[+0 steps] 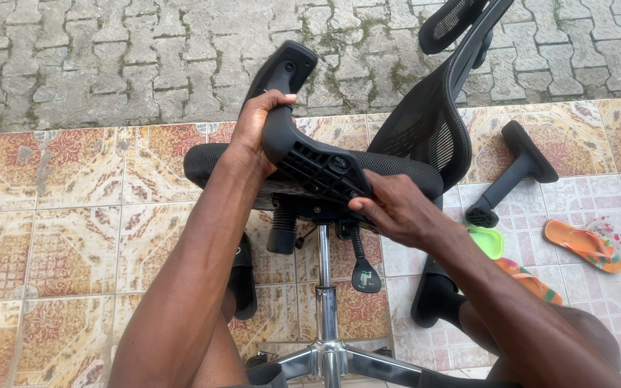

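Note:
A black mesh office chair [418, 133] stands on patterned floor tiles, its seat [206, 159] facing me and its chrome post [325, 287] below. My left hand [253, 129] grips a black plastic armrest [289, 108] near its padded top. My right hand [393, 208] holds the armrest's lower bracket end against the underside of the seat, fingers pinched at the ribbed base. Whether anything small is in those fingers is hidden.
A second black armrest [515, 172] lies on the tiles to the right. An orange flip-flop [583, 244], a green object [486, 241] and black sandals [242, 276] on my feet surround the chair base [339, 359]. Grey paving stones [109, 57] lie beyond.

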